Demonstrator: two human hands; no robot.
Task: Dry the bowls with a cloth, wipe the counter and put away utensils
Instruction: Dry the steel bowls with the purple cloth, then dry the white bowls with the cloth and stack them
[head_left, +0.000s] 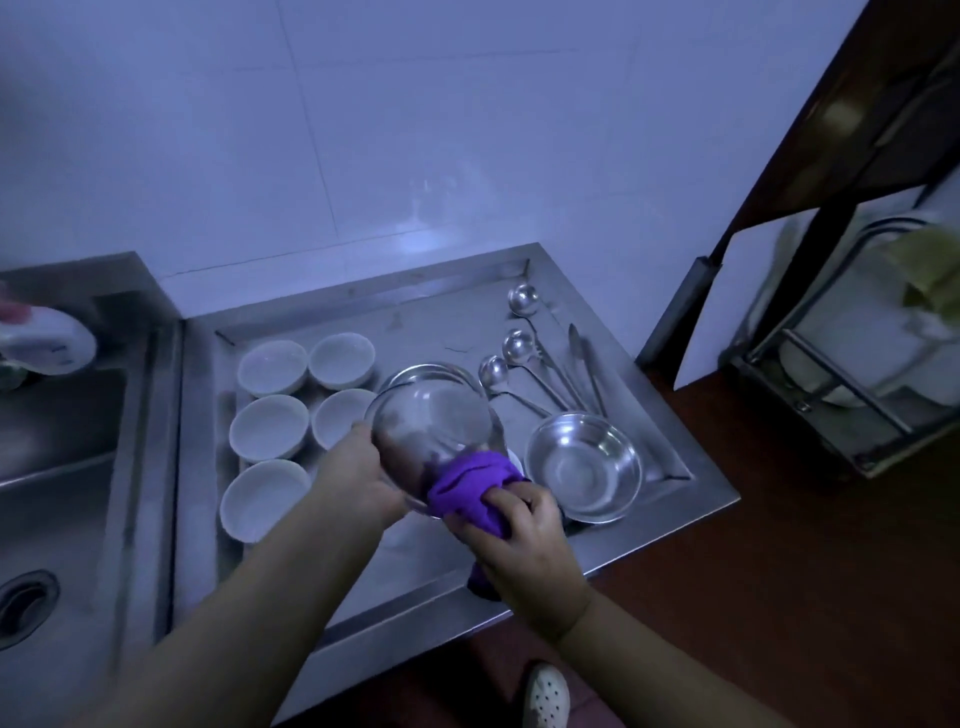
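Note:
My left hand (358, 475) grips the rim of a steel bowl (434, 421), tilted above the metal counter tray (457, 306). My right hand (524, 545) clutches a purple cloth (475, 483) pressed against the bowl's lower edge. Under the held bowl sits another steel bowl (423, 371), mostly hidden. A third steel bowl (584, 465) stands upright to the right. Several white bowls (270, 428) stand in rows on the left of the tray. Three ladles (519, 343) and tongs (584, 364) lie at the back right.
A steel sink (57, 467) with a drain lies to the left, with a white dish (47, 338) at its back edge. A metal dish rack (852, 374) stands on the dark surface to the right. A white shoe (545, 696) shows on the floor below.

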